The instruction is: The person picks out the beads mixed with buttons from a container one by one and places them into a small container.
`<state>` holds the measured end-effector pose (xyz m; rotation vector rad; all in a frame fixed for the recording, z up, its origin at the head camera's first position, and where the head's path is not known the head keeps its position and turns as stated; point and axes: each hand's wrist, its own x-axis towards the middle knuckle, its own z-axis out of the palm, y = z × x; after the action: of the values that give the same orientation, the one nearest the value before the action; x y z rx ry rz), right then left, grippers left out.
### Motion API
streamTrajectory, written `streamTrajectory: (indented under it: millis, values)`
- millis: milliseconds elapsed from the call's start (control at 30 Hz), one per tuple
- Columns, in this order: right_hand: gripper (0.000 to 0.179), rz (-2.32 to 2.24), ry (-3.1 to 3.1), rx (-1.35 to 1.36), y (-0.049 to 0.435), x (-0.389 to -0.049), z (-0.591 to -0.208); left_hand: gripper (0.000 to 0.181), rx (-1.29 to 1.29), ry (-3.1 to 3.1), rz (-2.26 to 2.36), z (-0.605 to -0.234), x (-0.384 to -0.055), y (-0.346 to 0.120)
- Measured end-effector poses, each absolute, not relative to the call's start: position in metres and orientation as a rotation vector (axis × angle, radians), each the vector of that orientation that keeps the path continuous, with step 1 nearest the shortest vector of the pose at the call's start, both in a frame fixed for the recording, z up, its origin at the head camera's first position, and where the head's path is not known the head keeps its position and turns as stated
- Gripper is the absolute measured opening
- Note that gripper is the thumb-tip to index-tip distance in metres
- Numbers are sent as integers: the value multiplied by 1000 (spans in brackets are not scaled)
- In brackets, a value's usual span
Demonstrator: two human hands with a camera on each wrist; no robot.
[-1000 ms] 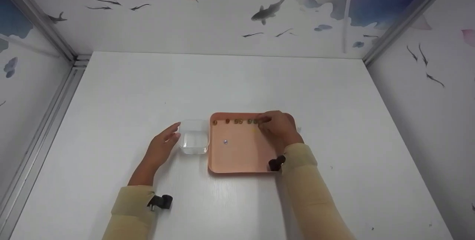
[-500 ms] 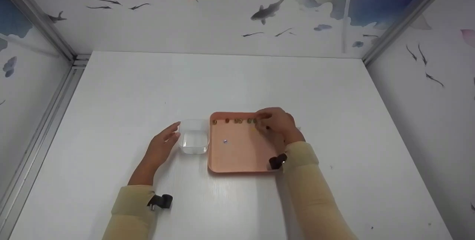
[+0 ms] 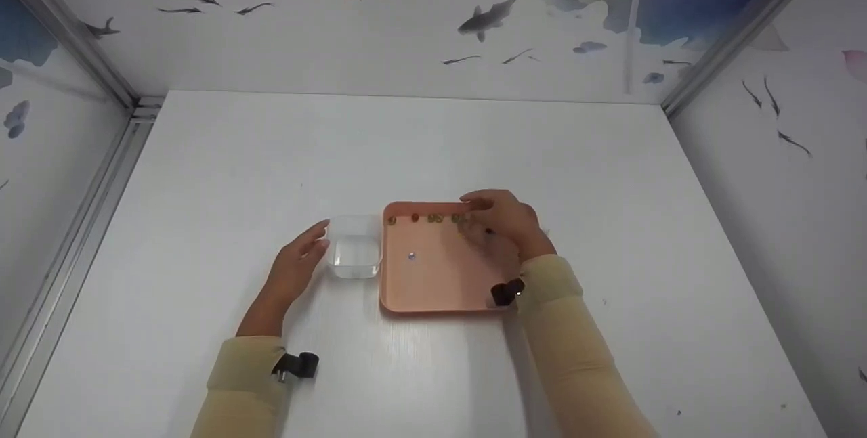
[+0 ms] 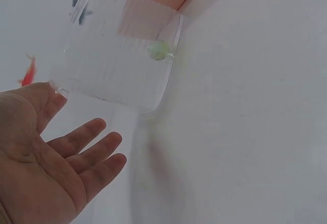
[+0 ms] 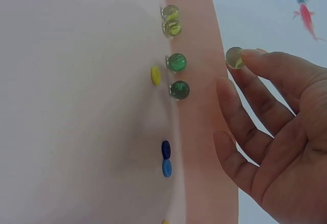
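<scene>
My right hand (image 3: 504, 218) is over the far right part of the pink tray (image 3: 440, 292). In the right wrist view it pinches a clear marble (image 5: 233, 58) with a yellowish swirl between thumb and finger. Along the tray's far side sit several glass marbles, among them a bright green marble (image 5: 177, 61) and a dark green marble (image 5: 180, 90). My left hand (image 3: 296, 269) stands beside a clear plastic container (image 3: 355, 273), fingers relaxed and fingertips right at its left side. A pale green ball (image 4: 158, 50) shows through the container's wall in the left wrist view.
Flat button-like pieces lie in the tray: a yellow piece (image 5: 155, 75), a dark blue piece (image 5: 166, 149) and a light blue piece (image 5: 167, 168). A small shiny bead (image 3: 412, 256) lies left of the tray's middle. Printed panels with fish stand around the white table (image 3: 406, 147).
My right hand has risen slightly and shifted a little toward the tray's far edge, its fingers lifting away from the row of marbles. The left hand and container stay in place.
</scene>
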<state>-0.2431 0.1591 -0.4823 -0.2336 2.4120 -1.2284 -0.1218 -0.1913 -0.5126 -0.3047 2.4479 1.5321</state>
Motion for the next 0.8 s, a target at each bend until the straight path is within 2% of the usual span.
streamTrajectory:
  millis: [400, 800]
  values:
    - [37, -1328, 2387, -289, 151, -239, -469, 49, -308, 2451, 1527, -513, -123, -188]
    - [37, -1447, 2334, -287, 137, -233, -473, 48, -325, 2445, 1558, -516, -123, -186]
